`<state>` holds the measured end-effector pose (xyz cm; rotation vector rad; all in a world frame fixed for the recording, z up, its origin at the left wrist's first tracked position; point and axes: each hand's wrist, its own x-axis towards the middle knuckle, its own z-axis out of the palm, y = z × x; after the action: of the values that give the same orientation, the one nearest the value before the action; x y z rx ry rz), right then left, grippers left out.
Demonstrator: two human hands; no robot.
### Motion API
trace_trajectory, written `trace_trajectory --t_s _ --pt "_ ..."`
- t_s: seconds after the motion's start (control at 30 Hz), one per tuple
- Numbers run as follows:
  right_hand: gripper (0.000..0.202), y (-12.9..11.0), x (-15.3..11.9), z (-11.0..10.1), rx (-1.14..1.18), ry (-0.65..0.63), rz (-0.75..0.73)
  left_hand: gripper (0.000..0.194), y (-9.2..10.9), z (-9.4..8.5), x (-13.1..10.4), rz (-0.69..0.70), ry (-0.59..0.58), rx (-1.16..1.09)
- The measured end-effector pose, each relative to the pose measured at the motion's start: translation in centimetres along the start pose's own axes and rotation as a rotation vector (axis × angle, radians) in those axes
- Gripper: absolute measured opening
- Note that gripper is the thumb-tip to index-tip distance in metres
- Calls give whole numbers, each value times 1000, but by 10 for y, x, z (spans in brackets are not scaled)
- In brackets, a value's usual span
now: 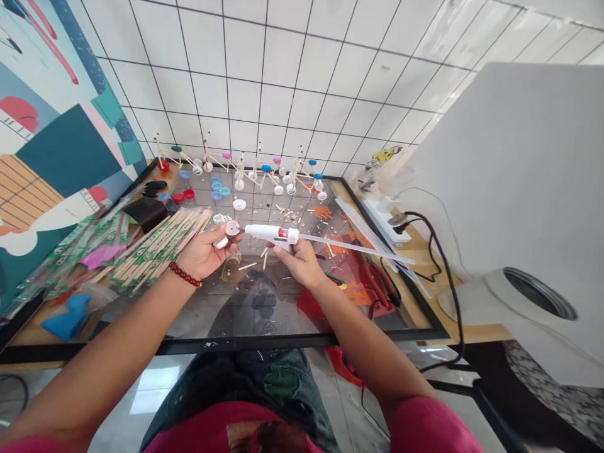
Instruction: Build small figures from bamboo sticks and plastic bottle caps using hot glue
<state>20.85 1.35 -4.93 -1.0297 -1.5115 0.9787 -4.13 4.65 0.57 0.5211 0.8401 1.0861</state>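
Carefully: left of the frame's centre my left fingers (213, 236) pinch a white cap (232, 228) — the nozzle (241, 230) of the glue gun (264, 233), gripped by my right fingers (287, 258), sits just beside it — so a twitch could burn me or skew the cap.

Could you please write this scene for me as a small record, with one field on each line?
Left grip: holds a white cap
Right grip: holds a white glue gun; a clear stick extends from its back
Aim: glue gun faces the cap; contact unclear
Worktop: black-framed
Back: stick-and-cap models near the tiled wall
Left side: sticks in printed wrappers
Middle: loose light-blue caps
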Motion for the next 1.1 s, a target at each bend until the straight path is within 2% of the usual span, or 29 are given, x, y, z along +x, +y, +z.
trace_trajectory --t_s 0.23,0.43,0.73,0.9,1.0,1.1 --pt "61 0 0 -1 -88 -32 -22 12 -4 -4 3 43 -98 41" --pt "56 1 1 -1 -117 -44 -50 15 -4 -4 3 61 -76 50" --pt "47 6 -1 1 -123 -41 -78 40 -15 -14 11 188 -60 217" --pt "45 7 0 6 -55 -37 -56 38 -17 -15 16 226 -51 185" --pt "44 4 6 -7 12 76 -31 28 -11 -16 20 312 30 53" --pt "43 4 14 -36 -90 334 -21 23 -5 -16 20 381 71 -27"
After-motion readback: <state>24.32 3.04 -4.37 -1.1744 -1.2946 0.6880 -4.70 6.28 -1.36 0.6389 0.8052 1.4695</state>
